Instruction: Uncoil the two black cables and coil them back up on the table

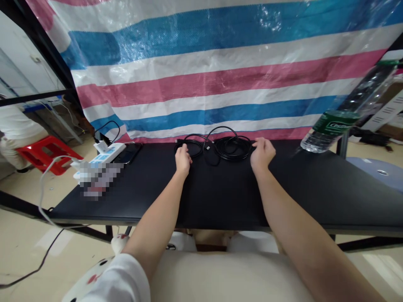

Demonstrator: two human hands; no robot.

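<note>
Coiled black cable lies at the back of the black table, in a larger right coil (232, 148) and a smaller left coil (195, 147), with loose loops rising between them. Small plug ends show near the middle. My left hand (183, 160) is closed at the left side of the smaller coil, its fingers curled over the cable. At the right edge of the larger coil, my right hand (263, 153) is closed, thumb and fingers pinched against the cable. The exact spot of contact is partly hidden by the fingers of each hand.
A white power strip (105, 157) with plugs and a dark phone (130, 153) lie on the left. A tilted water bottle (333, 123) stands at the right back. Behind the table (220, 197) hangs a striped sheet (204, 79). A red stool (47, 153) stands beyond, beside a seated person.
</note>
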